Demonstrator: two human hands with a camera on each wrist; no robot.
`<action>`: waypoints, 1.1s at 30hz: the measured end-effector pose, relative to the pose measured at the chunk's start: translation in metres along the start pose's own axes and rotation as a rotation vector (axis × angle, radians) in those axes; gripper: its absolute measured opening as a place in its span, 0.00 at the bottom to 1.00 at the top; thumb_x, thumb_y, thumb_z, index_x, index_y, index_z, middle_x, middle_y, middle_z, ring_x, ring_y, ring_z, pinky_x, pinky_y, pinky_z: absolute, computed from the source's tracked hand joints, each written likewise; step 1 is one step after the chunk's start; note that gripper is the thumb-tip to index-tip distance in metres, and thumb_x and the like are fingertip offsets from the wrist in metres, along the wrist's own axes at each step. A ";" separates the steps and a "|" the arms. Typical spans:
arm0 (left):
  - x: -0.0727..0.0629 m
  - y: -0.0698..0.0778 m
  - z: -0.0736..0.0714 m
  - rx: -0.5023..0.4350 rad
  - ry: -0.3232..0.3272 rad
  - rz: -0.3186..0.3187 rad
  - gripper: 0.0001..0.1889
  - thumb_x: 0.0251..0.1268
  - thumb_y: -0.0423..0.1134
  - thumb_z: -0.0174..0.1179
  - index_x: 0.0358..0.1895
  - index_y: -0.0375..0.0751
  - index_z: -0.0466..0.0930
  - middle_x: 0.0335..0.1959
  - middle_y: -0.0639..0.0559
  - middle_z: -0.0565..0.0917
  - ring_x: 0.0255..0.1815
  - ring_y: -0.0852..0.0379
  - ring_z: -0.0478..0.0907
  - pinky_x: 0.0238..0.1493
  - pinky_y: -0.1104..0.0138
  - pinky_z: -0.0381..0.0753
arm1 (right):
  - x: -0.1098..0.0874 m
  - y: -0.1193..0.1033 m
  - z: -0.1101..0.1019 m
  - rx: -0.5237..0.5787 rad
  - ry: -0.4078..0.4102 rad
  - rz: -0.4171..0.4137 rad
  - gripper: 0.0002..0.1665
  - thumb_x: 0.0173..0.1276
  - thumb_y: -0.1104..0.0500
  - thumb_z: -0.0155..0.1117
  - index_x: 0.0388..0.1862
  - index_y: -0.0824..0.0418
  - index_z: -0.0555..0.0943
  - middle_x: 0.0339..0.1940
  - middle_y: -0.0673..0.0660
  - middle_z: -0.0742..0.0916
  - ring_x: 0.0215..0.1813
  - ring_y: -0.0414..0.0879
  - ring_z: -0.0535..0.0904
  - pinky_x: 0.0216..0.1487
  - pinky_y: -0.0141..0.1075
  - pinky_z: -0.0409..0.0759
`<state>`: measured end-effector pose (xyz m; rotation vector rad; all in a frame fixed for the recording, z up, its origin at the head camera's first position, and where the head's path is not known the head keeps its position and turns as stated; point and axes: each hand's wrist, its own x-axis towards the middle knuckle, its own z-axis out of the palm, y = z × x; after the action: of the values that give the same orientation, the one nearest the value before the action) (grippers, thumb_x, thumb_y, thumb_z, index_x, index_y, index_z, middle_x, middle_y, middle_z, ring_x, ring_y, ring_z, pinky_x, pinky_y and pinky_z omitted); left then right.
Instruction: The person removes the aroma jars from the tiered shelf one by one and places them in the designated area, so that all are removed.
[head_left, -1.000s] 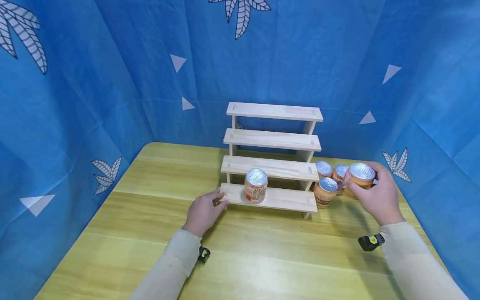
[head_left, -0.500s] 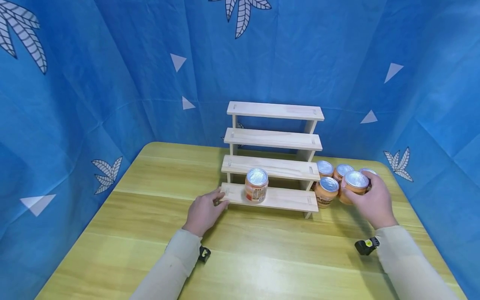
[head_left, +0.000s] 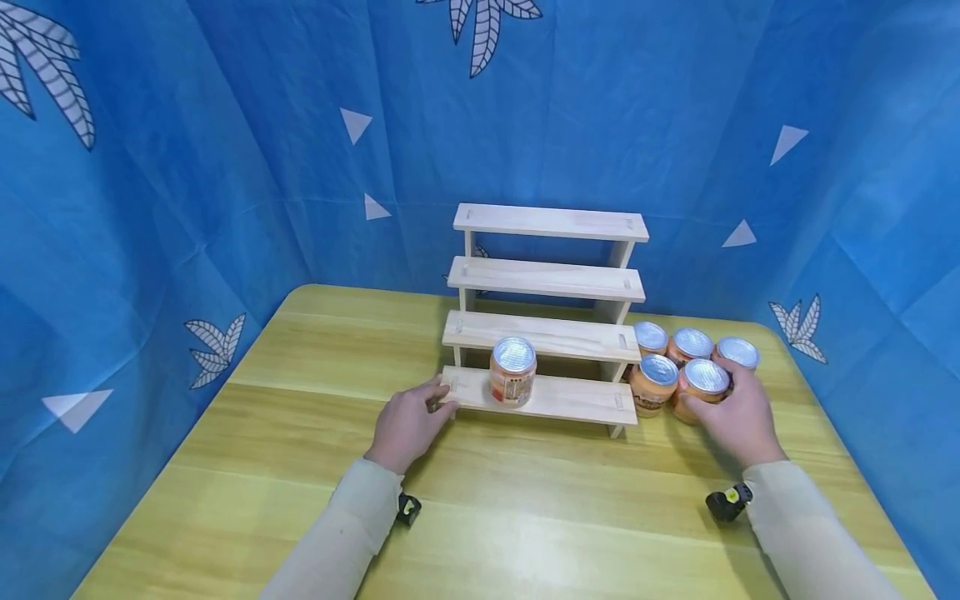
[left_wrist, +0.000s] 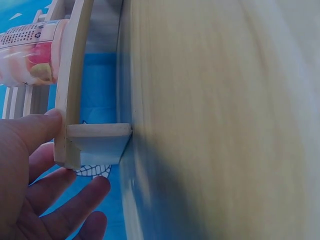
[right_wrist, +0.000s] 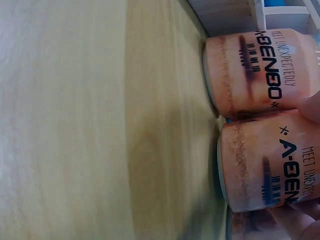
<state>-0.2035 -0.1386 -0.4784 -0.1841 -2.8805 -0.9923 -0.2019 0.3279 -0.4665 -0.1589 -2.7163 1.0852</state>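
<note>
My left hand (head_left: 407, 427) pinches the left end of the lowest board of a pale wooden stepped shelf (head_left: 577, 398); in the left wrist view the thumb (left_wrist: 42, 127) lies on the board's top and the other fingers spread by its end. An orange can (head_left: 512, 385) with a silver lid stands on that board, left of its middle. At the shelf's right, my right hand (head_left: 742, 421) holds another orange can (right_wrist: 265, 165) by its sides, upright and low at the table. Close beside it, to its left, stands a matching can (head_left: 651, 388).
Behind these, a back row of cans has a left can (head_left: 650, 335), a middle can (head_left: 692, 342) and a right can (head_left: 737, 352). Blue patterned cloth (head_left: 600, 108) hangs around the wooden table (head_left: 480, 508). The shelf's upper steps hold nothing.
My right hand has brought its can left and down toward the front, beside the front-left can. The back-right can has come into sight behind it. My left hand has stayed still.
</note>
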 end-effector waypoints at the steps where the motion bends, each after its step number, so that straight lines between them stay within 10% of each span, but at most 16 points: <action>1: 0.000 0.000 0.000 0.001 0.000 0.000 0.19 0.66 0.50 0.68 0.55 0.46 0.86 0.65 0.51 0.79 0.35 0.53 0.83 0.27 0.67 0.74 | 0.000 0.001 0.001 -0.002 0.000 0.002 0.52 0.63 0.56 0.75 0.76 0.75 0.58 0.69 0.79 0.69 0.67 0.76 0.67 0.63 0.69 0.67; 11: 0.003 0.000 -0.004 -0.006 0.008 -0.009 0.19 0.66 0.51 0.68 0.56 0.47 0.86 0.65 0.51 0.79 0.22 0.58 0.71 0.23 0.67 0.71 | 0.006 -0.002 0.000 0.025 -0.002 -0.055 0.54 0.64 0.56 0.75 0.77 0.75 0.55 0.72 0.79 0.66 0.68 0.77 0.65 0.64 0.70 0.65; 24: 0.006 -0.001 -0.005 -0.020 0.020 0.013 0.19 0.67 0.51 0.68 0.56 0.47 0.86 0.65 0.50 0.79 0.59 0.46 0.82 0.47 0.55 0.84 | 0.014 -0.031 -0.012 -0.067 -0.054 -0.098 0.49 0.74 0.41 0.60 0.76 0.74 0.57 0.71 0.79 0.66 0.69 0.77 0.63 0.63 0.71 0.63; 33: -0.002 -0.001 -0.002 -0.008 0.001 0.018 0.19 0.65 0.51 0.69 0.55 0.47 0.87 0.65 0.51 0.80 0.58 0.45 0.82 0.41 0.59 0.83 | 0.005 -0.071 0.007 -0.062 -0.041 -0.249 0.40 0.73 0.44 0.64 0.71 0.68 0.68 0.69 0.72 0.73 0.69 0.71 0.67 0.61 0.70 0.65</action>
<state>-0.2015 -0.1415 -0.4776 -0.2103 -2.8693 -1.0004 -0.2104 0.2724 -0.4215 0.1902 -2.7150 0.9440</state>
